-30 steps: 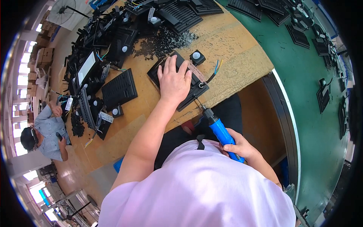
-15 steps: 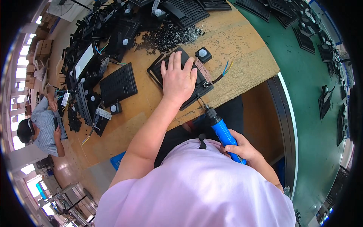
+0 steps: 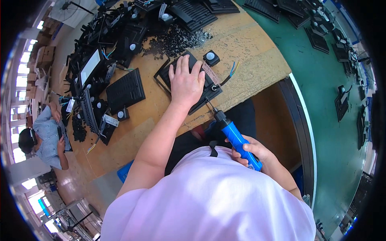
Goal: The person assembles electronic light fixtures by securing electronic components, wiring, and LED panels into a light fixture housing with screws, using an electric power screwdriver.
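Observation:
My left hand (image 3: 187, 85) lies flat, fingers spread, on a black floodlight housing (image 3: 206, 94) near the table edge. From the housing's right side a short cable (image 3: 226, 79) sticks out, ending in blue and yellow-green wires. A pinkish label (image 3: 209, 74) runs beside my thumb. My right hand (image 3: 257, 150) is wrapped around a blue electric screwdriver (image 3: 235, 135), its thin bit pointing at the housing's near edge. A small black motion sensor with a white dome (image 3: 210, 58) sits just beyond the housing.
A pile of black screws (image 3: 177, 40) lies behind the housing. Another ribbed black housing (image 3: 125, 90) is to the left, before a heap of lamp parts (image 3: 120, 34). A person (image 3: 48, 134) sits at far left. More lamps (image 3: 317, 40) are on the green surface (image 3: 297, 56) at right.
The view has shifted slightly. The fingers of my right hand have closed further around the screwdriver. Its bit stays by the housing's near edge, and my left hand keeps its place on the housing.

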Demonstrator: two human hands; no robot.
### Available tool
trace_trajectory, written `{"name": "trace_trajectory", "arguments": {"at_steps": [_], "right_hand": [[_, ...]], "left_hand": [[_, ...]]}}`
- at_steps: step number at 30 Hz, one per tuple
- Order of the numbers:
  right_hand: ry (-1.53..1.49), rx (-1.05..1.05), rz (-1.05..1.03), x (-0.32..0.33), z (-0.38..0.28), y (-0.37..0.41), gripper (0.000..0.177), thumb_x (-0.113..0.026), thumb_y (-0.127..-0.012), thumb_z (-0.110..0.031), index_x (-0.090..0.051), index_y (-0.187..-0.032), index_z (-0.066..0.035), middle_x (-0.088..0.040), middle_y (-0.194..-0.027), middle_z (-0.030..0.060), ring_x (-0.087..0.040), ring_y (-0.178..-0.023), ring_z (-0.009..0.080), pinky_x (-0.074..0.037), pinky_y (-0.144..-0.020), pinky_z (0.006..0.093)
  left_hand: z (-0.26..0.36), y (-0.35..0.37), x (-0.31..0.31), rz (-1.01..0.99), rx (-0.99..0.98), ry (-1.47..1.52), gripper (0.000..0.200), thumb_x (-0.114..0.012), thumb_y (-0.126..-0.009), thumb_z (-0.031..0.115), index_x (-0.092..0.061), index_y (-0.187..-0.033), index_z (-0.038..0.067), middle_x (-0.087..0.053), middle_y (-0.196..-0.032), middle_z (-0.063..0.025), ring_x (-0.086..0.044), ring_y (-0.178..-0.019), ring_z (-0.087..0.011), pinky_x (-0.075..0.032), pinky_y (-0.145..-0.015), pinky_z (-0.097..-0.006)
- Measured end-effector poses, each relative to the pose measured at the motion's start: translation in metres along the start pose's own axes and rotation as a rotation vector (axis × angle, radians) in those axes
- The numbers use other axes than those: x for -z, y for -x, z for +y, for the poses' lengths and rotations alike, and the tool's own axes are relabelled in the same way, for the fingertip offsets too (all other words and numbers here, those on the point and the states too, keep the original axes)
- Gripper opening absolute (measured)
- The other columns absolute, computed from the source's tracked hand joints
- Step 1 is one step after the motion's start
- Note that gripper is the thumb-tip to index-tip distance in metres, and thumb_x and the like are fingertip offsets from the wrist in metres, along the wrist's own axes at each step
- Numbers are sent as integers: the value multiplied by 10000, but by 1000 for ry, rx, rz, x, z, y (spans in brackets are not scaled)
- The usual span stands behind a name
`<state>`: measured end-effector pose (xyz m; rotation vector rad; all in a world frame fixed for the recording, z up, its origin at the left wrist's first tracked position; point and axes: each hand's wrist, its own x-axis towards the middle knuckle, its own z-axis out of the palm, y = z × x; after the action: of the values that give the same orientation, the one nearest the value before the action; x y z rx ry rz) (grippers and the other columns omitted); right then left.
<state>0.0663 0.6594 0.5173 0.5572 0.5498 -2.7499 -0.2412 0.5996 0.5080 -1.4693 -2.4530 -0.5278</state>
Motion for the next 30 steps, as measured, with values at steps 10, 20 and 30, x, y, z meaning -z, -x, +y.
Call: {"name": "trace_trajectory", "arguments": {"at_steps": [10, 20, 30], "right_hand": [[1078, 79, 400, -27, -13, 19, 790, -839, -792, -343, -450, -1386, 4, -626, -951, 134, -650, -819, 177, -540, -731, 325], [706, 275, 557, -21, 8, 73, 747, -814, -795, -142, -384, -1388, 9, -622, -874, 87, -633, -660, 173, -539, -596, 326], [678, 424, 683, -15, -12, 72, 643, -827, -782, -239, -456, -1259, -19, -608, -786, 80, -627, -614, 167, -530, -569, 314]], "left_hand": [[-5, 2, -5, 43, -3, 42, 369, -560, -968, 296, -605, -1299, 139, -481, -1438, -224, -421, -1371, -388, -301, -1116, -605], [50, 51, 19, -63, -168, 348, 358, -756, -799, 360, -670, -957, 51, -642, -1165, -92, -454, -1348, -352, -337, -1098, -603], [-22, 150, 73, 125, 535, 329, 536, -647, -921, 242, -529, -1383, -2, -495, -1441, -224, -466, -1318, -443, -388, -1102, -489]]}}
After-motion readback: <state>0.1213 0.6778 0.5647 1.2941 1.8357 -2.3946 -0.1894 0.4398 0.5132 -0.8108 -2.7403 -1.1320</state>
